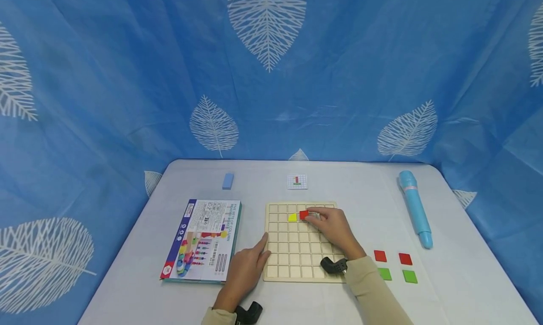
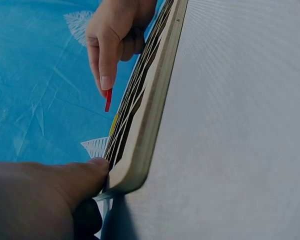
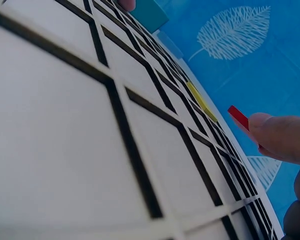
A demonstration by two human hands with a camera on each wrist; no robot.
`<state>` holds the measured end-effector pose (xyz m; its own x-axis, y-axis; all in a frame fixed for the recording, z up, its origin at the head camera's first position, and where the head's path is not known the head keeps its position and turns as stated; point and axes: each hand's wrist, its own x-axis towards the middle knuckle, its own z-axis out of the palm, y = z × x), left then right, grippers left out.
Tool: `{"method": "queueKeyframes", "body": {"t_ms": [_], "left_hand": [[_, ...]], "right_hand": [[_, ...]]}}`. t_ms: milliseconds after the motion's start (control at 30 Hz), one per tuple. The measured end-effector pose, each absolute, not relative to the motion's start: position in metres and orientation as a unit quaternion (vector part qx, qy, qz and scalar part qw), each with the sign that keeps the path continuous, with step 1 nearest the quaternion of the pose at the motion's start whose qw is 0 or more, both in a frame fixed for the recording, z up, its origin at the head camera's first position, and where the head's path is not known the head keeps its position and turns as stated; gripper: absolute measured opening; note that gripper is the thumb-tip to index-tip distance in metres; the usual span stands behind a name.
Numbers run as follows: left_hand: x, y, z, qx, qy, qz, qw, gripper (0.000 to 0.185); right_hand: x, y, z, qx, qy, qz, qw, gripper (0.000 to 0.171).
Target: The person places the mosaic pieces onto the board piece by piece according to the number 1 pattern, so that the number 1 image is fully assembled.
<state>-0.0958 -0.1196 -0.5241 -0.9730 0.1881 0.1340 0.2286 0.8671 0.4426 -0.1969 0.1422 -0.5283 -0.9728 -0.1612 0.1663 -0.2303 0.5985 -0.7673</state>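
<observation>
Head view, nearest first: the left hand lies along the wooden grid board's left edge with fingers relaxed, gripping nothing. Just right of the board, two loose red tiles and two green tiles lie on the white tablecloth. To the left, a printed toy box lies flat, its contents hidden. Over the board's far part, the right hand pinches a red square tile, held clear of the compartments. Beside it, one compartment holds a yellow tile. Farther off are a light-blue microphone, blue block and gridded pattern card.
</observation>
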Motion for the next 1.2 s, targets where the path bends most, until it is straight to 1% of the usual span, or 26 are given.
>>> {"method": "queueKeyframes", "body": {"t_ms": [233, 500, 733, 967, 1200], "left_hand": [[-0.096, -0.12, -0.524, -0.1, -0.967, -0.233, 0.041, 0.052], [-0.096, -0.119, -0.526, -0.107, -0.964, -0.239, 0.04, 0.052], [-0.096, -0.12, -0.524, -0.107, -0.965, -0.236, 0.042, 0.051], [-0.097, -0.121, -0.522, -0.106, -0.964, -0.24, 0.029, 0.052], [-0.098, -0.12, -0.523, -0.106, -0.964, -0.244, 0.027, 0.051]], "right_hand": [[-0.197, 0.137, -0.532, 0.117, -0.907, 0.402, 0.041, 0.031], [-0.193, 0.134, -0.53, 0.122, -0.92, 0.369, 0.054, 0.034], [-0.192, 0.132, -0.527, 0.127, -0.925, 0.354, 0.06, 0.033], [-0.194, 0.131, -0.529, 0.125, -0.936, 0.324, 0.063, 0.033], [-0.194, 0.132, -0.53, 0.12, -0.939, 0.316, 0.061, 0.034]]}}
